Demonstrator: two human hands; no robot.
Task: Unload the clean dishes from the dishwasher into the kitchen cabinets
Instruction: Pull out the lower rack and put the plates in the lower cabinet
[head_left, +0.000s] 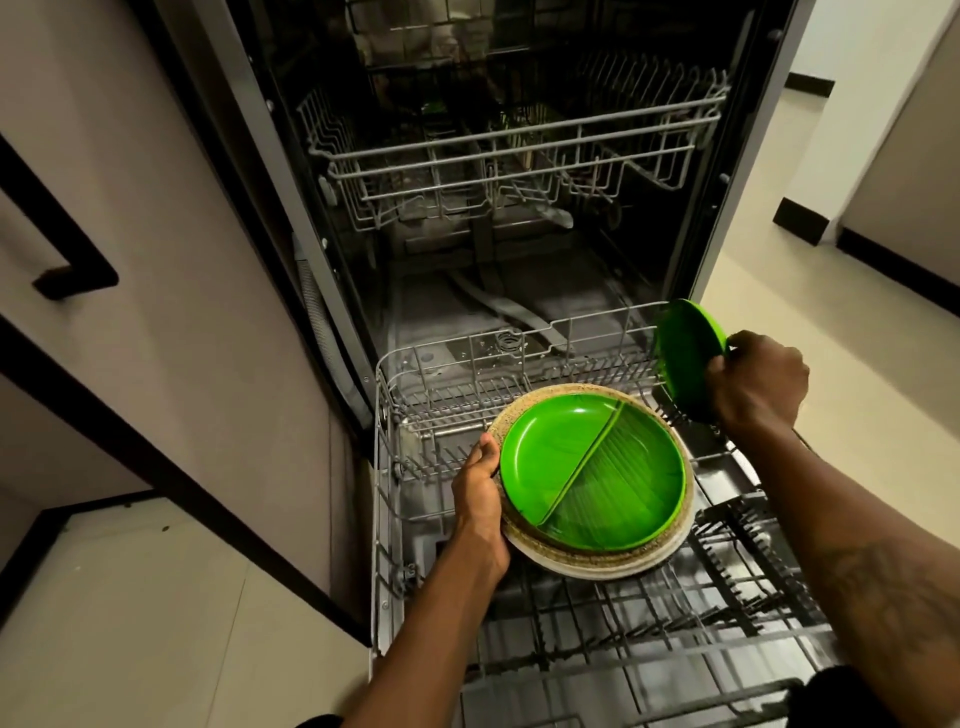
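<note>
My left hand (480, 493) grips the left edge of a stack of plates (592, 564) held over the pulled-out lower rack (395, 519) of the open dishwasher. The stack has beige speckled plates below and two overlapping green plates (592, 478) on top. My right hand (756, 387) grips a third green plate (685, 358) standing on edge at the rack's far right corner. The rack's tines around the stack hold no other dishes that I can see.
The upper rack (509, 156) sits inside the dark tub and looks bare. A cabinet door with a black handle (72, 280) stands on the left. Pale tiled floor (130, 623) lies left of the dishwasher door and beyond its right side.
</note>
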